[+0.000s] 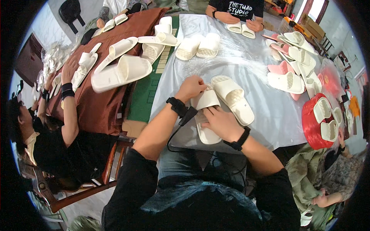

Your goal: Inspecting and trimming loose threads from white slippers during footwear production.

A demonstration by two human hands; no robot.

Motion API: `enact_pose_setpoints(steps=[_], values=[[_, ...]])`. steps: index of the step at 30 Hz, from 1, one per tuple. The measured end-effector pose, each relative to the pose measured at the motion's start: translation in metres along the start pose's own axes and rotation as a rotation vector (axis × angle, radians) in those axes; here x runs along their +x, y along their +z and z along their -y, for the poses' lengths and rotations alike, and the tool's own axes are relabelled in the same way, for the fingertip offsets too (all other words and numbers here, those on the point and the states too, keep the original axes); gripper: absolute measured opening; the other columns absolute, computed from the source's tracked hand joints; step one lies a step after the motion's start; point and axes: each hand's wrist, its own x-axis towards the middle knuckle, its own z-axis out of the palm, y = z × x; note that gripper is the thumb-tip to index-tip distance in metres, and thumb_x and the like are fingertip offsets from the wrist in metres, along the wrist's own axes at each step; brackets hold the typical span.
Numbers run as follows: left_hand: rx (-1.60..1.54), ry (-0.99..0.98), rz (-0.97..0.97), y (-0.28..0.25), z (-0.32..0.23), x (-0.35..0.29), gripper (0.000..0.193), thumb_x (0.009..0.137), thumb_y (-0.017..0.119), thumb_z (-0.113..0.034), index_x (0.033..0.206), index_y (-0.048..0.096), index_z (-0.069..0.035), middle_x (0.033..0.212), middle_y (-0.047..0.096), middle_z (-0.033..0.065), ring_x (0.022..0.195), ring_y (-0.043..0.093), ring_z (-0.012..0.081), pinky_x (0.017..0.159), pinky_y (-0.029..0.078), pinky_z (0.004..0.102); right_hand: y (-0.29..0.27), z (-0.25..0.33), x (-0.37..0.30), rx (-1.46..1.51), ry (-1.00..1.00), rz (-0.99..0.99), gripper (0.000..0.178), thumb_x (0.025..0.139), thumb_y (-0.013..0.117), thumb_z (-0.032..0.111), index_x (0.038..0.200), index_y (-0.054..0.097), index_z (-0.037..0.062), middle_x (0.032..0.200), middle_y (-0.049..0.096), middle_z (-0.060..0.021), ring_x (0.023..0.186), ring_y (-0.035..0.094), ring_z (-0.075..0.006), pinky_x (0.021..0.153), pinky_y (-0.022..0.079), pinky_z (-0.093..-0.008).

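Note:
A cream slide slipper (210,133) lies in front of me with its toe pointing away. My left hand (191,87) is closed at its toe end, fingers curled against the front of the strap. The fingertips of my right hand (222,122) reach in at the strap's rear opening and are hidden there, while its thumb lies over the footbed. Touching this slipper on the right is a matching slipper (232,99), strap up. Farther off on the plastic sheet stands another cream pair (200,47).
A clear plastic sheet (165,111) covers the table. Cream and pink slippers (287,81) are heaped at right, beside a red plastic-string roll (309,125) with slippers inside. More slippers (122,74) lie on brown cloth at left. Co-workers sit around; one across handles a slipper pair (241,29).

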Motion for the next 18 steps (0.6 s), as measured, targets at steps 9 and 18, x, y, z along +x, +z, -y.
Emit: enact_pose_setpoints(steps=[9, 18], values=[[-0.385, -0.106, -0.059, -0.047, -0.031, 0.014, 0.017, 0.085, 0.066, -0.013, 0.093, 0.066, 0.002, 0.076, 0.069, 0.0072, 0.067, 0.066, 0.0129, 0.058, 0.051, 0.0263, -0.023, -0.028, -0.035, 0.167, 0.039, -0.355, 0.038, 0.077, 0.061, -0.003, 0.114, 0.061, 0.0021, 0.100, 0.062, -0.0137, 0.094, 0.058, -0.0329, 0.079, 0.050, -0.0391], [-0.566, -0.058, -0.094, -0.071, -0.040, 0.027, 0.016, 0.087, 0.065, -0.009, 0.093, 0.065, 0.005, 0.082, 0.068, 0.0103, 0.072, 0.069, 0.0162, 0.061, 0.054, 0.0258, -0.047, -0.037, -0.074, 0.103, 0.367, -0.529, 0.029, 0.082, 0.069, 0.010, 0.110, 0.065, 0.0059, 0.078, 0.062, -0.0132, 0.071, 0.061, -0.0333, 0.064, 0.049, -0.0411]])
